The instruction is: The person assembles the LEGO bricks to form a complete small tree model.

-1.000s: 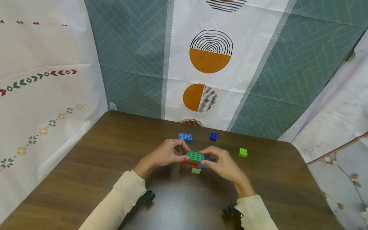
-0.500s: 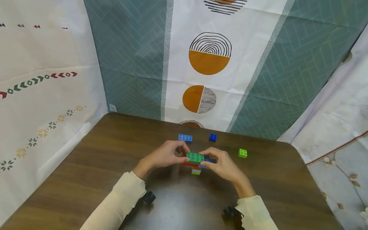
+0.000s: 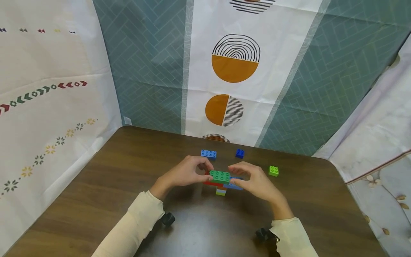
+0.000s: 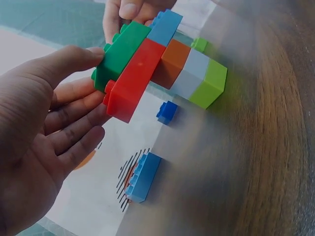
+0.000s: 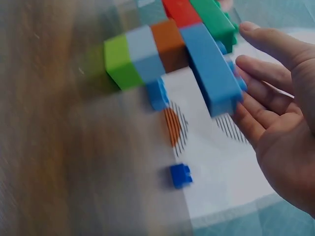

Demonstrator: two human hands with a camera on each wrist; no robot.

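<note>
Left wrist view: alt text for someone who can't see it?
The left hand pinches a green brick atop a red brick and blue brick, stacked over orange brick, pale brick and lime brick. Beyond: the right hand and three loose bricks.

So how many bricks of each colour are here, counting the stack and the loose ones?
Green brick: 1
Red brick: 1
Light blue bricks: 2
Orange-brown brick: 1
Pale grey brick: 1
Lime bricks: 2
Dark blue brick: 1
Total: 9

The top block (image 4: 122, 53) is plain green, the block below (image 4: 137, 78) is red; the surface (image 3: 96, 189) is brown with dark grain.
</note>
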